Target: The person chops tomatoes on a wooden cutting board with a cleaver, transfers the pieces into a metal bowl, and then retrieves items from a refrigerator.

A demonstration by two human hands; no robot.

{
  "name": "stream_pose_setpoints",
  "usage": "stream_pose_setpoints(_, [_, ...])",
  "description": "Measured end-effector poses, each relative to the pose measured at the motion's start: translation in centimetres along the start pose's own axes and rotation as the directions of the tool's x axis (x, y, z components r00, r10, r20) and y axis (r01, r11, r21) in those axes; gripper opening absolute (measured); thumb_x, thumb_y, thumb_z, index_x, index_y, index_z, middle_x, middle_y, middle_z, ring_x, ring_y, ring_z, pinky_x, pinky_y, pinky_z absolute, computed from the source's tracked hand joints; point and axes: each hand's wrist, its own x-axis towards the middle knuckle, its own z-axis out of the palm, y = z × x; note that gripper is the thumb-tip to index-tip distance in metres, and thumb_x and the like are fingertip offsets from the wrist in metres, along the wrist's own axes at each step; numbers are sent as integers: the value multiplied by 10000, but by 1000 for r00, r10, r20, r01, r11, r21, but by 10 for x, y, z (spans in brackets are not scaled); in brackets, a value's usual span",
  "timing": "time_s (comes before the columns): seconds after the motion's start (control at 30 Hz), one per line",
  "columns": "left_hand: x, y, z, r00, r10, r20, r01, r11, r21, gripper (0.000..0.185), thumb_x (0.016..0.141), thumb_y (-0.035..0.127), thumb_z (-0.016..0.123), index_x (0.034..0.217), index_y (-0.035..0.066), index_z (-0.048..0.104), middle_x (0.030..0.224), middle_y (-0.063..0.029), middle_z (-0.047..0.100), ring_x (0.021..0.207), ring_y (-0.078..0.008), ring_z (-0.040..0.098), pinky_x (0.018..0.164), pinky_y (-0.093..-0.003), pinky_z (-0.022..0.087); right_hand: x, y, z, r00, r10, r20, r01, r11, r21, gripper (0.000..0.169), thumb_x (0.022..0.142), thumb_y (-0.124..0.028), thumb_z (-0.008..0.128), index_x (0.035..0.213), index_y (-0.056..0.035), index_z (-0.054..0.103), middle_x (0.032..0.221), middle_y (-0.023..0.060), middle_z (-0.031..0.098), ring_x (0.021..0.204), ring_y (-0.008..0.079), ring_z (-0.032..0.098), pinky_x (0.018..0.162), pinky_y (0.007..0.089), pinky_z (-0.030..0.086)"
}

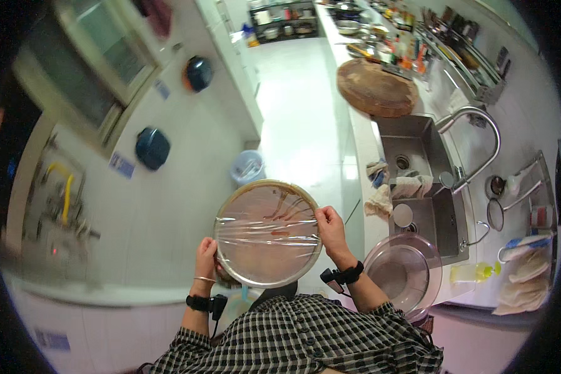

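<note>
Both my hands carry a round metal basin (267,279) in front of my waist. Clear plastic wrap (269,233) lies stretched over its top, with shiny creases running across the middle. Under the film, reddish-brown streaks and a pale content show, too blurred to name. On the left side, my left hand (206,259) grips the rim, thumb on top and fingers hidden below. At the right edge, my right hand (330,230) pinches the rim and the film near it. A black strap device sits on each wrist.
To the right, a counter holds a steel double sink (409,138) with a curved faucet (495,135). A round wooden chopping board (376,88) lies behind it. A clear plastic basin (402,273) stands by the near end. Farther off, a blue bin (248,167) stands on the floor.
</note>
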Motion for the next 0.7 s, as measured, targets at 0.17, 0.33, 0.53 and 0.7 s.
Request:
stream_pose_setpoints(0.17, [141,40,39,979,7,205,-20,998,62,171,1009,221,502,897,93,519,674,34,563,447,-55,482,364,-206,397,93,-3,11,981,-18,-193,20,1000,7,241,983,-224,575,892,-2,590,742,-1,554,701,83,488,643,259,428])
stream_pose_setpoints(0.33, [290,72,90,906,50,420,-89,993,74,203,997,282,546,922,93,545,651,34,529,480,-70,493,396,-226,398,171,-7,23,918,-15,-396,33,999,38,214,984,-217,590,930,-10,601,800,-9,577,732,76,494,673,250,429])
stream_pose_setpoints(0.53, [440,134,161,830,-14,557,-87,984,154,219,992,282,553,885,91,542,632,26,518,448,-70,465,378,-225,378,293,-21,28,846,-18,-533,27,1000,9,198,982,-193,588,923,-5,612,790,-2,584,724,75,492,654,251,429])
stream_pose_setpoints(0.7, [548,178,224,805,-12,593,-72,990,118,219,993,277,554,873,94,541,600,31,486,426,-73,446,370,-224,368,415,-36,28,835,-39,-549,46,999,0,218,983,-204,589,913,1,605,775,1,578,713,76,493,642,254,429])
